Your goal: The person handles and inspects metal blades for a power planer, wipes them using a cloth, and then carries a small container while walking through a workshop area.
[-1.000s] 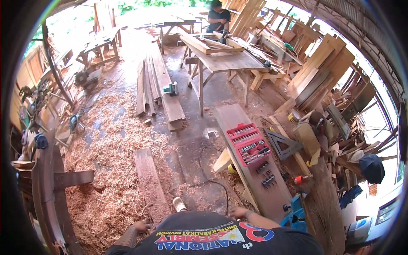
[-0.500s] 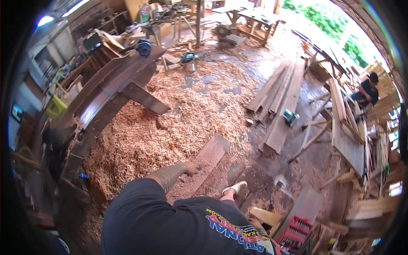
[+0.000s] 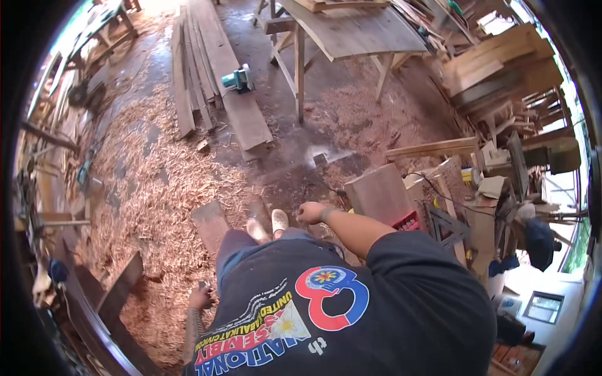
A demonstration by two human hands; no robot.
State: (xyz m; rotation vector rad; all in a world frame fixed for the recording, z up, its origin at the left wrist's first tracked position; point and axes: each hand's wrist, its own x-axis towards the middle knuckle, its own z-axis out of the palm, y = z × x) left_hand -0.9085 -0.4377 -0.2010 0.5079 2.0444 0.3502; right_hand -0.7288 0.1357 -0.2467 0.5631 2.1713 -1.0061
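My right hand (image 3: 310, 213) is held out in front of me, to the right of my shoes, its fingers curled in with nothing seen in them. Nearest to it are a thick wooden block (image 3: 378, 189) and a red bit case (image 3: 407, 222), partly hidden by my arm. My left hand (image 3: 200, 298) hangs low at my left side over the wood shavings (image 3: 164, 219). A small dark shape shows by its fingers, too blurred to name. Ahead of my left leg lies a flat board (image 3: 211, 222) on the shavings, apart from both hands.
Long planks (image 3: 235, 116) lie ahead with a teal circular saw (image 3: 236, 79) on them. A wide slab (image 3: 357, 31) rests on trestles beyond. At right are a metal square (image 3: 446, 227), stacked timber (image 3: 501, 69) and a person in dark clothing (image 3: 540, 244). Dark beams (image 3: 122, 285) stand at lower left.
My view has swung to the right. My left hand has come off the shavings-covered board to my side. My right hand, mostly hidden before, is now out in front, and both shoes show.
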